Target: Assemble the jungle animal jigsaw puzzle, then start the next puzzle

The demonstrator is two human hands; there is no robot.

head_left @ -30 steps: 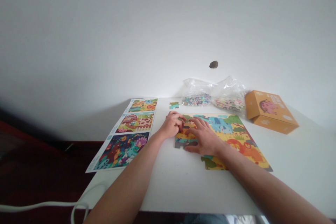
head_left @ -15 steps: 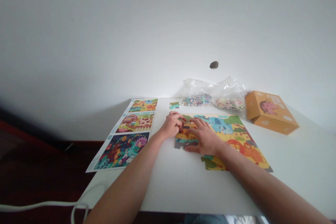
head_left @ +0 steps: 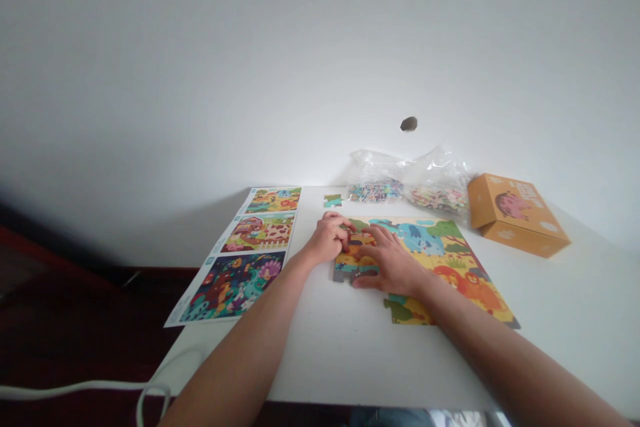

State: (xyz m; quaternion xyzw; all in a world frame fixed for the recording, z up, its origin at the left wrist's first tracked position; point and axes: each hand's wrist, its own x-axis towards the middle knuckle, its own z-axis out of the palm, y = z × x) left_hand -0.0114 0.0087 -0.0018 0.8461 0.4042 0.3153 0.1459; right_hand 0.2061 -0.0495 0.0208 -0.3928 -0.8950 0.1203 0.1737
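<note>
White wall (head_left: 320,60) fills the upper view, marked by one small dark spot (head_left: 409,123). Below it stands a white desk (head_left: 320,363), its far edge meeting the wall. Dark red floor (head_left: 45,327) shows to the left of the desk, and a pale cable (head_left: 75,390) loops by its near left corner.

Right of the desk's middle lies a jigsaw puzzle (head_left: 440,260), flat and partly joined, showing elephants, lions and trees on yellow ground. Its left side is ragged and notched, and a few pieces (head_left: 405,310) jut from its near edge.

Both forearms reach in from the bottom of the view. The left hand (head_left: 327,238) is curled, knuckles up, with its fingertips (head_left: 345,227) down at the puzzle's far left corner; whether they pinch a piece, I cannot tell. The right hand (head_left: 393,263) lies open and palm down on the puzzle's left part, fingers fanned toward the left hand, their tips just beside it.

Left of the hands, a long printed sheet (head_left: 233,287) lies at a slant, carrying three colourful scenes in a row. Beyond the puzzle, one loose piece (head_left: 333,200) sits alone on the desk. Two clear plastic bags (head_left: 410,183) of pieces rest against the wall, with an orange box (head_left: 517,215) printed with a pink pig just beside them on the right.
</note>
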